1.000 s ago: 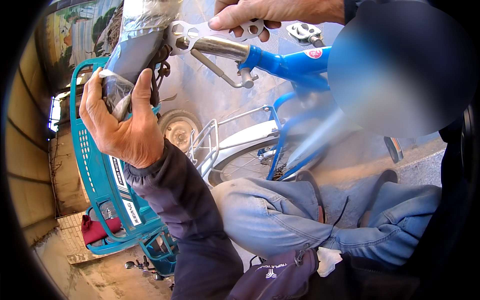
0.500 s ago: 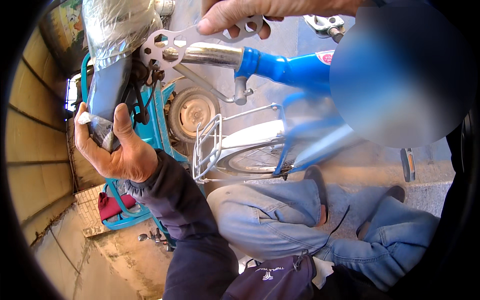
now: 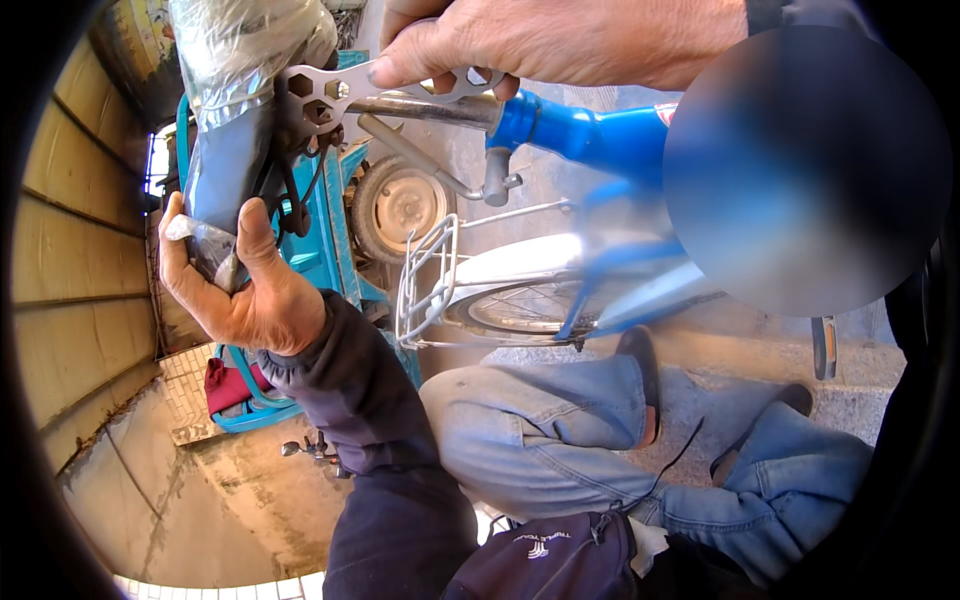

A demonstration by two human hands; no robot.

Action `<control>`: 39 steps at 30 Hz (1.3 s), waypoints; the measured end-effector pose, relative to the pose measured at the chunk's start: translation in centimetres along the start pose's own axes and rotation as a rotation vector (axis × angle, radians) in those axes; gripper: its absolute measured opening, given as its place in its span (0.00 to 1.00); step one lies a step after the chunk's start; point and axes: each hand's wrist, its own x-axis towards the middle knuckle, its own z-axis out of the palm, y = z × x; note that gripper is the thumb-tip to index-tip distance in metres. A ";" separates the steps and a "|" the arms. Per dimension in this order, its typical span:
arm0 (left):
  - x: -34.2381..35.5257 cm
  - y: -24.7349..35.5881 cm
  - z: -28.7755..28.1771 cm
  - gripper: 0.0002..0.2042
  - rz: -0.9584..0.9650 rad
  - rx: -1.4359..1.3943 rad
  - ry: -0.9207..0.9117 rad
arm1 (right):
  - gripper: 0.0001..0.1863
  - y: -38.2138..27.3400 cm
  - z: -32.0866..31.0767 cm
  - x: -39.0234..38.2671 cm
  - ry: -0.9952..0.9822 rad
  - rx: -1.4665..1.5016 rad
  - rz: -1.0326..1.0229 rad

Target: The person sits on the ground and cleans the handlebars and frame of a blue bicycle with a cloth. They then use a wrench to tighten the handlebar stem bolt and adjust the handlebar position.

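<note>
Over my remote view, the left hand (image 3: 255,300) is curled partway closed around the narrow tip of a dark bicycle saddle (image 3: 225,165), thumb on one side and fingers on the other. The saddle hangs at the upper left, its wide end bundled in clear plastic wrap (image 3: 240,60).

I see the right hand (image 3: 475,50) closed in a pinch on a flat silver wrench (image 3: 360,84) pierced with holes. The wrench's far head lies beside the saddle's underside, in front of a chrome seat post (image 3: 445,110); whether it sits on a nut, I cannot tell. The post runs right into a blue frame (image 3: 590,135). Below are a silver rack (image 3: 430,290) and a white mudguard (image 3: 525,265). The upper right is blurred out for me.

On the left, the room ends in a wall of tan panels (image 3: 90,230) with dark seams. Between wall and bicycle stands a teal cart (image 3: 320,230), with a dusty wheel (image 3: 400,205) beside it and a maroon cloth (image 3: 228,388) at its lower end. The floor (image 3: 250,500) is stained, tan concrete at lower left; at right I make out rough grey concrete (image 3: 845,405).
</note>
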 end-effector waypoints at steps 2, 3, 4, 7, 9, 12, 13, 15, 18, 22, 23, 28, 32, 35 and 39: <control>-0.1 0.2 0.2 0.23 -0.016 -0.032 0.002 | 0.15 0.5 0.1 -0.1 0.019 0.000 -0.087; -0.1 0.2 0.1 0.24 -0.026 -0.036 0.001 | 0.15 0.3 0.4 0.1 0.027 -0.013 -0.104; -0.1 0.1 0.1 0.24 -0.021 -0.026 -0.003 | 0.15 0.0 0.7 0.4 0.052 -0.060 -0.061; -0.1 0.0 0.0 0.25 -0.004 -0.021 -0.002 | 0.14 -0.8 1.0 0.6 0.075 -0.139 -0.042; 0.2 0.2 0.3 0.27 -0.027 -0.059 0.008 | 0.13 -1.4 0.5 0.6 0.061 -0.238 -0.058; -0.1 0.0 0.1 0.29 -0.039 -0.054 0.006 | 0.12 -2.1 0.0 1.0 0.026 -0.372 -0.076; 0.0 -0.1 0.1 0.29 -0.037 -0.052 0.004 | 0.12 -1.8 0.2 1.1 0.039 -0.353 -0.078; -0.1 -0.2 -0.1 0.30 -0.012 -0.021 0.001 | 0.14 -0.3 1.4 1.3 0.039 -0.257 -0.099; 0.1 0.3 0.1 0.28 0.024 0.006 0.005 | 0.22 2.2 4.0 1.5 0.134 -0.266 -0.113; 0.2 0.2 0.2 0.30 0.002 -0.012 0.008 | 0.14 2.0 5.6 1.2 0.217 -0.504 -0.228; 0.1 0.1 -0.1 0.30 0.002 0.017 -0.002 | 0.12 2.1 5.8 1.3 0.196 -0.426 -0.153; 0.3 0.5 0.1 0.32 0.016 0.006 0.017 | 0.14 2.0 6.5 1.1 0.261 -0.468 -0.070; 0.3 0.4 0.2 0.32 0.037 0.000 0.018 | 0.18 1.1 7.4 0.7 0.300 -0.492 -0.007; 0.4 0.2 0.1 0.33 0.066 0.016 0.025 | 0.19 1.0 7.6 0.7 0.292 -0.601 -0.043; 0.3 0.4 0.4 0.32 0.077 0.018 0.043 | 0.20 1.2 7.8 0.7 0.292 -0.638 -0.044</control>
